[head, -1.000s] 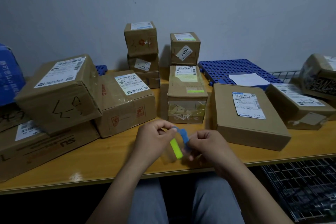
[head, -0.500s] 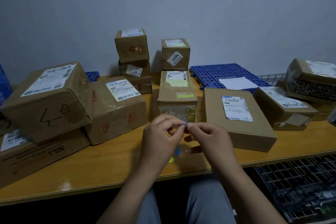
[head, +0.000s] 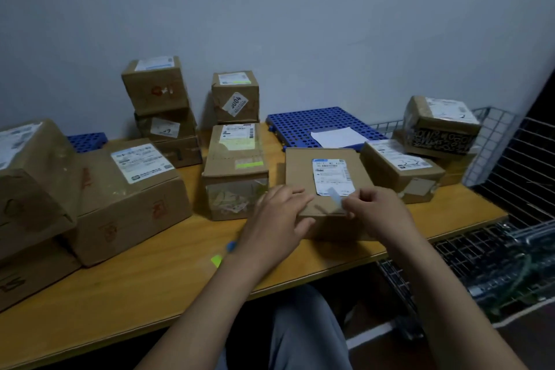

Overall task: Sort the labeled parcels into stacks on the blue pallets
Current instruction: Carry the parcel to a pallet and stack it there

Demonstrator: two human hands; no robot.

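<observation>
On the table (head: 150, 279), a flat parcel (head: 327, 186) lies front and centre, a taller box (head: 237, 171) just left of it, the pallet (head: 309, 123) behind, and a two-box stack (head: 159, 111) further left against the wall (head: 270, 24).

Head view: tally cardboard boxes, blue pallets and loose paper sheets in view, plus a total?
Cardboard boxes: 12
Blue pallets: 2
Paper sheets: 1
Total: 15
</observation>
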